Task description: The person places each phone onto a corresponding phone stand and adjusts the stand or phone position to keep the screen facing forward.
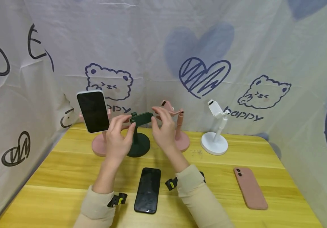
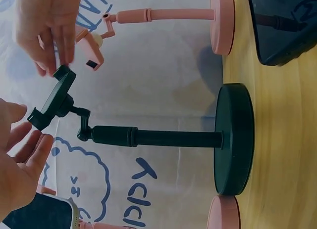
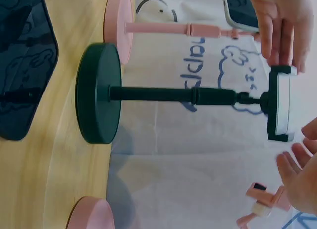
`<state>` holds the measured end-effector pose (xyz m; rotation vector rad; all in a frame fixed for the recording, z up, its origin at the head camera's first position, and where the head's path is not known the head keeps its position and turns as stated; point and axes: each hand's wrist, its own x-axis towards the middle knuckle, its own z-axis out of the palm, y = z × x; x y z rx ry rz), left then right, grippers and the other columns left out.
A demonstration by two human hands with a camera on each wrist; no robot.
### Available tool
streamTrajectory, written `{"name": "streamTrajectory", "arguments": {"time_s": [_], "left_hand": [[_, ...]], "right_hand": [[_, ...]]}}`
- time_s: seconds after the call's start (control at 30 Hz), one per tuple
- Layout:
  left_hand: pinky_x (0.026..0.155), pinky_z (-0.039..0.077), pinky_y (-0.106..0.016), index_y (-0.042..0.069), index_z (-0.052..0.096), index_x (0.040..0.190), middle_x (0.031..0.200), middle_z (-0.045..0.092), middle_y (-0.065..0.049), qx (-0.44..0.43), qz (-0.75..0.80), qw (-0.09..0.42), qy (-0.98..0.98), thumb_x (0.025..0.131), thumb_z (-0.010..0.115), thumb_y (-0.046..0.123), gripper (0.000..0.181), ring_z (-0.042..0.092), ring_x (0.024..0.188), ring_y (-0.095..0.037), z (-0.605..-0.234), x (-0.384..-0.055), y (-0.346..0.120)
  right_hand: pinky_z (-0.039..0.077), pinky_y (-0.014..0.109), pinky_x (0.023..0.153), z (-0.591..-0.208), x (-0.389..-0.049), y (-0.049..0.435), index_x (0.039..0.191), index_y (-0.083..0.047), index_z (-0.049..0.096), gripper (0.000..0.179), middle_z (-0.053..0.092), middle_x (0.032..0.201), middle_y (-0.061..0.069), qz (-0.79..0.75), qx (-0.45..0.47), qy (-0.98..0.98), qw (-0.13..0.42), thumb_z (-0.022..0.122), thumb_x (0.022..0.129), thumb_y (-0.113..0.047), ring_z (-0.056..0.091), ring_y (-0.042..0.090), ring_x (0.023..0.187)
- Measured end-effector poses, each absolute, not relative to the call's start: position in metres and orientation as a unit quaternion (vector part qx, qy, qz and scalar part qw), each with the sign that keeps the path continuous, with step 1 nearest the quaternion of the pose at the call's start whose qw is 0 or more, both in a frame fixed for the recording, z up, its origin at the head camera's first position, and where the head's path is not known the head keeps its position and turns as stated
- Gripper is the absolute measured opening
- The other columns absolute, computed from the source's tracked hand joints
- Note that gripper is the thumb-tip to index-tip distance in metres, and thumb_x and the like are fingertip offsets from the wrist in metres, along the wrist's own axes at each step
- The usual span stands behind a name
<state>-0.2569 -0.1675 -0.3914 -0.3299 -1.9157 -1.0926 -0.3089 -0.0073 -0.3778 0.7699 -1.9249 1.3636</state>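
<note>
A dark green phone stand [image 1: 139, 146] stands upright on the table, its clamp [image 1: 141, 119] tilted and holding no phone. My left hand [image 1: 118, 137] is at the left end of this clamp, with extended fingertips against the end lip in the right wrist view. At the opposite end is my right hand [image 1: 164, 129], fingers loosely bent and a small gap from the clamp in the right wrist view. Just left of the green stand, a white-edged phone [image 1: 93, 111] sits in a pink stand [image 1: 98, 145], partly behind my left hand.
Another pink stand [image 1: 182, 141] and a white stand [image 1: 214, 144] are farther right along the back. A black phone [image 1: 148, 190] lies between my forearms. Toward the right side lies a pink phone [image 1: 251, 189]. A printed cloth [image 1: 152, 47] hangs behind the table.
</note>
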Motion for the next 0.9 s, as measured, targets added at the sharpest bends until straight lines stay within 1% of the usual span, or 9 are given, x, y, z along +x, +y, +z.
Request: {"name": "streamTrajectory", "arguments": {"time_s": [0.17, 0.27, 0.37, 0.53, 0.6, 0.83, 0.9], "left_hand": [[0.090, 0.058, -0.029, -0.010, 0.068, 0.122, 0.122, 0.061, -0.026, -0.136, -0.461, 0.428, -0.765, 0.092, 0.075, -0.004, 0.031, 0.069, 0.106, -0.035, -0.393, -0.256, -0.164], [0.091, 0.058, -0.031, -0.011, 0.068, 0.122, 0.123, 0.060, -0.026, -0.132, -0.477, 0.419, -0.761, 0.092, 0.073, -0.007, 0.031, 0.068, 0.107, -0.035, -0.392, -0.255, -0.163], [0.094, 0.057, -0.031, -0.011, 0.067, 0.124, 0.125, 0.060, -0.026, -0.122, -0.487, 0.407, -0.763, 0.094, 0.070, -0.008, 0.031, 0.067, 0.109, -0.035, -0.391, -0.255, -0.164], [0.096, 0.054, -0.024, -0.008, 0.068, 0.127, 0.128, 0.062, -0.024, -0.096, -0.481, 0.397, -0.776, 0.097, 0.067, -0.007, 0.030, 0.067, 0.112, -0.034, -0.392, -0.255, -0.169], [0.095, 0.054, -0.024, -0.007, 0.067, 0.129, 0.129, 0.063, -0.023, -0.089, -0.479, 0.395, -0.779, 0.098, 0.066, -0.006, 0.031, 0.068, 0.113, -0.034, -0.392, -0.255, -0.170], [0.092, 0.057, -0.033, -0.001, 0.067, 0.132, 0.130, 0.066, -0.019, -0.073, -0.482, 0.376, -0.788, 0.100, 0.064, -0.001, 0.032, 0.069, 0.115, -0.031, -0.392, -0.254, -0.173], [0.092, 0.057, -0.032, -0.001, 0.067, 0.132, 0.129, 0.066, -0.019, -0.072, -0.484, 0.374, -0.788, 0.100, 0.064, -0.001, 0.032, 0.069, 0.115, -0.030, -0.392, -0.254, -0.174]], "right_hand": [[0.059, 0.038, 0.096, -0.381, -0.313, -0.004, 0.133, 0.001, 0.068, 0.031, 0.066, 0.133, 0.019, 0.554, 0.271, -0.753, 0.228, 0.061, 0.103, -0.001, 0.068, 0.033, 0.118], [0.059, 0.037, 0.097, -0.382, -0.312, -0.003, 0.134, -0.001, 0.068, 0.031, 0.067, 0.132, 0.018, 0.567, 0.263, -0.754, 0.204, 0.060, 0.104, -0.002, 0.068, 0.033, 0.119], [0.059, 0.037, 0.096, -0.383, -0.308, -0.004, 0.132, -0.001, 0.069, 0.030, 0.067, 0.131, 0.017, 0.573, 0.259, -0.750, 0.205, 0.062, 0.103, -0.002, 0.069, 0.032, 0.118], [0.060, 0.035, 0.093, -0.385, -0.302, -0.006, 0.129, -0.002, 0.071, 0.028, 0.067, 0.130, 0.014, 0.578, 0.255, -0.745, 0.215, 0.067, 0.101, -0.004, 0.069, 0.030, 0.115], [0.061, 0.035, 0.092, -0.387, -0.299, -0.007, 0.128, -0.001, 0.072, 0.028, 0.068, 0.128, 0.014, 0.583, 0.261, -0.737, 0.223, 0.068, 0.100, -0.004, 0.070, 0.030, 0.114], [0.063, 0.038, 0.087, -0.392, -0.294, -0.010, 0.125, -0.001, 0.073, 0.028, 0.069, 0.125, 0.016, 0.595, 0.279, -0.709, 0.256, 0.071, 0.098, -0.002, 0.071, 0.030, 0.109], [0.063, 0.041, 0.087, -0.393, -0.295, -0.010, 0.125, -0.001, 0.073, 0.028, 0.069, 0.125, 0.016, 0.600, 0.282, -0.703, 0.258, 0.071, 0.098, -0.002, 0.072, 0.031, 0.109]]}}
